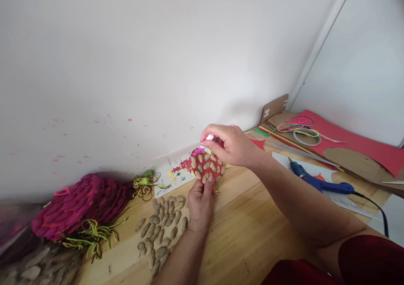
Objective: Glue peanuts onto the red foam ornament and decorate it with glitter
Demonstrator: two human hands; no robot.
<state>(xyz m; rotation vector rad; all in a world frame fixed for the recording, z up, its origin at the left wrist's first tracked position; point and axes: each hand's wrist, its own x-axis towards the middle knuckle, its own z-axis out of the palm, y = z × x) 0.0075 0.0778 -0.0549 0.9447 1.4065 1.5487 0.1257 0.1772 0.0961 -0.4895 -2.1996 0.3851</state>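
My left hand [201, 203] grips the lower edge of a round red disc [212, 166], its thumb on top near a peanut. Peanuts in their shells cover the disc's face. Above it, my right hand [225, 144] pinches a small white tool with a pink tip [202, 149], a brush or marker. The tip is at the disc's upper left edge, where a patch looks pink. Several loose peanuts [160, 217] lie on the wooden table [243, 217] left of my left forearm.
At the left stand stacked magenta discs [75, 205] with green yarn [94, 234]. Behind my left hand lies a white sheet [164, 177] with red and yellow bits. A blue glue gun [328, 185], cord, tape roll [306, 137] and red sheets [341, 137] are at the right. A pink-flecked wall [126, 87] rises behind.
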